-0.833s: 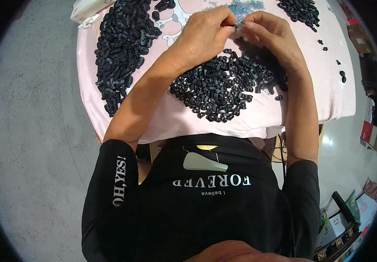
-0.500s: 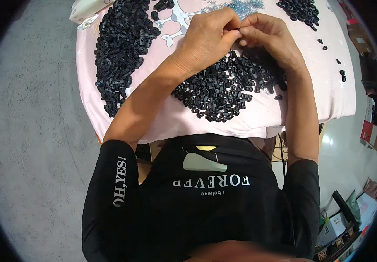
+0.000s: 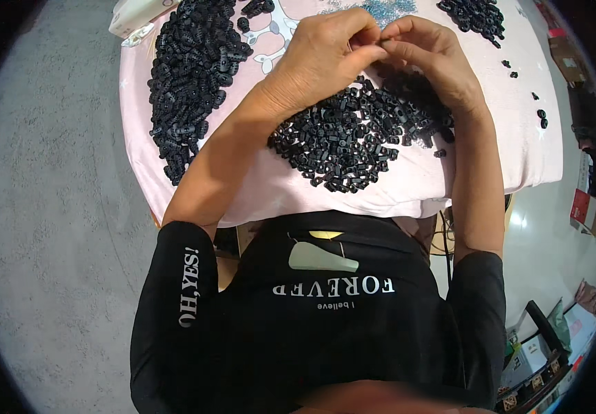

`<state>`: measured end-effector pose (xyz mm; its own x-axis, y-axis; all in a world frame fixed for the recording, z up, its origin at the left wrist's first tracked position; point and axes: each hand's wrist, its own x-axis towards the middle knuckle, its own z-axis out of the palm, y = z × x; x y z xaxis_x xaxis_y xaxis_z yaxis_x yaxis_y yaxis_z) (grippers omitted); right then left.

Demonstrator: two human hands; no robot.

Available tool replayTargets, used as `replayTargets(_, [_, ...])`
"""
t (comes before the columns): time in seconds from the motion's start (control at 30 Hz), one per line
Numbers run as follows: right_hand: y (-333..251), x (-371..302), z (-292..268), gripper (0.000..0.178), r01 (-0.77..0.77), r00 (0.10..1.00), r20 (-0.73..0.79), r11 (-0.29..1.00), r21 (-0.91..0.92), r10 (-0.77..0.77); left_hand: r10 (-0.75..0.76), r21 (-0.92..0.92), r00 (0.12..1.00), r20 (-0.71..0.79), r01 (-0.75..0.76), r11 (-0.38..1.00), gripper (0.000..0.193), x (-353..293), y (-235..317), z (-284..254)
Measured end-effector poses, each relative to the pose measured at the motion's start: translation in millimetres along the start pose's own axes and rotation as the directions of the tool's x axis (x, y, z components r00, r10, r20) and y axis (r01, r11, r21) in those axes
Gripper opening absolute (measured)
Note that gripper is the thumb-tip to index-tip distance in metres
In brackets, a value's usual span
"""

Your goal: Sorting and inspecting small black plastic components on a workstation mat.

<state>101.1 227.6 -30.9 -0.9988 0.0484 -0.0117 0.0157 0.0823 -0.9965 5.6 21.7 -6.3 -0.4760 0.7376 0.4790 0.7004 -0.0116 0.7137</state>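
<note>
Black plastic pieces (image 3: 346,141) heaped on tabletop (image 3: 263,193), close in front, likely for short reach | left hand (image 3: 324,55), right hand (image 3: 436,61): fingertips together, seemingly clamped on tiny dark piece (image 3: 383,42), mostly hidden

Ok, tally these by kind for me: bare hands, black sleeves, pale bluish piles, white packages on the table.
Bare hands: 2 (left hand, right hand)
Black sleeves: 2
Pale bluish pile: 1
White package: 1
Total: 6
</note>
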Motion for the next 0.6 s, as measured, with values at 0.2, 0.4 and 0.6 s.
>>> replayTargets(0.2, [0.6,1.3,2.5,0.016,0.046,0.988,-0.149,0.996,0.076,-0.034,-0.119,0.122,0.991,0.06,0.111,0.986,0.009,6.6,0.2,-22.0])
replayTargets(0.4, [5.5,1.8,0.0,0.022,0.023,0.982,-0.186,0.999,0.032,-0.017,-0.207,0.276,0.976,0.064,0.182,0.944,0.01,4.4,-11.7,-39.1])
replayTargets(0.6, [10.2,2.6,-3.6,0.021,0.046,0.984,-0.172,0.999,-0.028,-0.05,-0.226,0.324,0.967,0.117,0.178,0.929,0.011,4.5,-5.2,-41.5])
